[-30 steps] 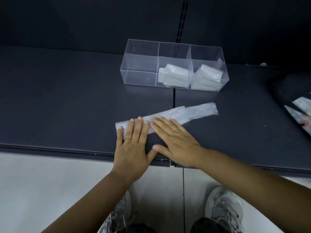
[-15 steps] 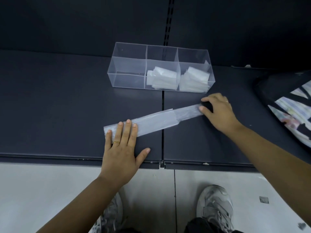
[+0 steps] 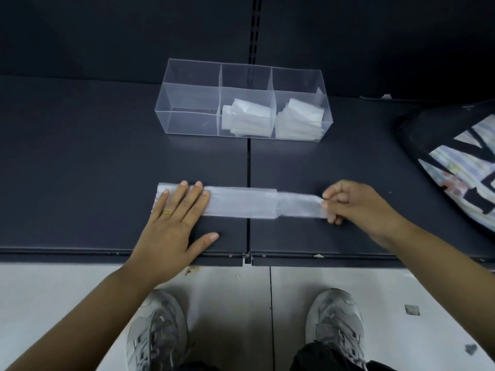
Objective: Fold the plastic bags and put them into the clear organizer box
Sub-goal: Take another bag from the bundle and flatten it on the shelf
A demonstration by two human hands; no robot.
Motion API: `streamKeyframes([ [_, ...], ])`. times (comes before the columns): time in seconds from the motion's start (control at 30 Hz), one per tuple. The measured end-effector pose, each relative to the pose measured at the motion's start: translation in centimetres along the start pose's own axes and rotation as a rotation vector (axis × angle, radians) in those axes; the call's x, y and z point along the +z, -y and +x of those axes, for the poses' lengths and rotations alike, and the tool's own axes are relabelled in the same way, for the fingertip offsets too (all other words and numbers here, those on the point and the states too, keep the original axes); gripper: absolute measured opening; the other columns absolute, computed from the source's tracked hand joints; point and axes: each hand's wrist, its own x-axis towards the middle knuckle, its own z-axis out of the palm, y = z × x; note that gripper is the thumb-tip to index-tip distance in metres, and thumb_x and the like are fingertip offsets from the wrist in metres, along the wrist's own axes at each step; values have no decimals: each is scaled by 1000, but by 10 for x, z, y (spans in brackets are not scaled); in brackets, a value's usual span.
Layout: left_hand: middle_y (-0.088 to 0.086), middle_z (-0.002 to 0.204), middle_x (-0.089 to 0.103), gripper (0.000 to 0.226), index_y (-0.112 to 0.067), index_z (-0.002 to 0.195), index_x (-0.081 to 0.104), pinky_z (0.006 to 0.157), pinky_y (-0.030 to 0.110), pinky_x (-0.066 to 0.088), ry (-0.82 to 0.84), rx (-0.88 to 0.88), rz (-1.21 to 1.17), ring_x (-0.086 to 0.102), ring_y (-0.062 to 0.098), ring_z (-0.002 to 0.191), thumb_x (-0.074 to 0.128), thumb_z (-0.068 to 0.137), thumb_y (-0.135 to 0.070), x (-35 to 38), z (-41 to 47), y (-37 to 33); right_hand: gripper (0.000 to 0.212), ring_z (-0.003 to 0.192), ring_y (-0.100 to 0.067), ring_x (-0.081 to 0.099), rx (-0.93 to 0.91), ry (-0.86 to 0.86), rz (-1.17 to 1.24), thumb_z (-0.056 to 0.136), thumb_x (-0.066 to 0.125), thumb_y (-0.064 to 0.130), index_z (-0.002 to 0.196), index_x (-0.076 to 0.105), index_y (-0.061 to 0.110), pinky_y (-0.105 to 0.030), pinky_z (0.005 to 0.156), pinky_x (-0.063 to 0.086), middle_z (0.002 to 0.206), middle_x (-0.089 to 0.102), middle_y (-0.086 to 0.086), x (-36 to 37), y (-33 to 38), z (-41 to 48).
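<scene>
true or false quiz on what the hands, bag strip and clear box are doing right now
1. The left hand presses flat on the long translucent folded plastic bag strip. True.
2. The right hand lies open beside the strip. False: it pinches the strip's right end.
3. The clear three-compartment organizer box has folded white bags in its left compartment. False: they sit only in the middle and right ones.
4. The strip lies apart from the box. True.
</scene>
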Motion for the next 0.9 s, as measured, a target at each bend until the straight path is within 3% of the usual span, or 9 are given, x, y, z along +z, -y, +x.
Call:
streamKeyframes([
  [0.2, -7, 159, -16, 95, -25, 149, -16, 114, 20, -18, 27, 245, -239, -23, 3, 142, 33, 85, -75, -5, 14, -101, 20, 54, -14, 59, 161, 193, 222, 84, 65, -1, 102, 57, 5, -20, 50, 48, 64, 66, -13, 10, 25, -70],
  [0.27, -6, 160, -2, 86, -21, 152, -2, 118, 22, -6, -22, 244, -407, -9, 3, 145, 49, 91, -55, -9, 13, -132, 24, 56, -17, 61, 121, 292, 274, 79, 69, 6, 102, 59, 5, -20, 51, 48, 67, 66, -14, 17, 41, -86],
  [0.37, 14, 137, 54, 39, -9, 137, 50, 110, 41, 34, -1, 112, -951, 48, 20, 130, 52, 98, -14, -31, 13, -142, 37, 57, -15, 60, 0, 355, 304, 72, 77, 34, 101, 64, 15, -21, 53, 49, 69, 66, -10, 18, 61, -88],
  [0.4, 16, 124, 63, 32, -6, 129, 56, 105, 42, 41, 33, 45, -1124, 57, 18, 117, 50, 99, -17, -40, 14, -139, 43, 59, -13, 58, -63, 324, 284, 71, 76, 48, 102, 65, 21, -21, 55, 48, 76, 68, -7, 16, 63, -82],
  [0.47, 8, 116, 69, 44, -7, 129, 57, 99, 21, 45, 80, -121, -1416, 61, 6, 110, 47, 95, -32, -56, 14, -127, 58, 62, -12, 51, -164, 296, 263, 71, 65, 67, 115, 63, 30, -23, 58, 46, 104, 68, 1, 12, 65, -63],
  [0.57, 4, 118, 69, 46, -9, 124, 60, 98, 18, 45, 100, -226, -1713, 62, 12, 114, 43, 91, -36, -62, 20, -103, 76, 59, -13, 37, -208, 585, 352, 78, 61, 64, 139, 46, 21, -23, 56, 40, 133, 56, 2, 24, 61, -33],
  [0.7, 14, 125, 64, 45, -7, 127, 54, 100, 34, 48, 108, -292, -2026, 59, 25, 119, 40, 94, -33, -53, 30, -76, 50, 57, -5, 45, -184, 723, 181, 84, 70, 21, 128, 47, 11, -20, 48, 34, 108, 65, -4, 61, 53, -10],
  [0.8, 14, 123, 65, 39, -6, 125, 55, 90, 33, 54, 78, -382, -2046, 61, 26, 116, 40, 98, -30, -41, 35, -54, 33, 51, -10, 35, -69, 565, 58, 85, 72, 21, 114, 58, 17, -23, 43, 25, 79, 63, -8, 72, 44, 1],
  [0.9, 13, 110, 71, 30, -6, 114, 63, 76, 26, 57, 21, -591, -1814, 68, 23, 104, 44, 101, -25, -31, 43, -36, 15, 41, -4, 38, -29, 399, -37, 88, 68, 17, 102, 63, 17, -18, 38, 29, 71, 67, -1, 76, 36, 4],
])
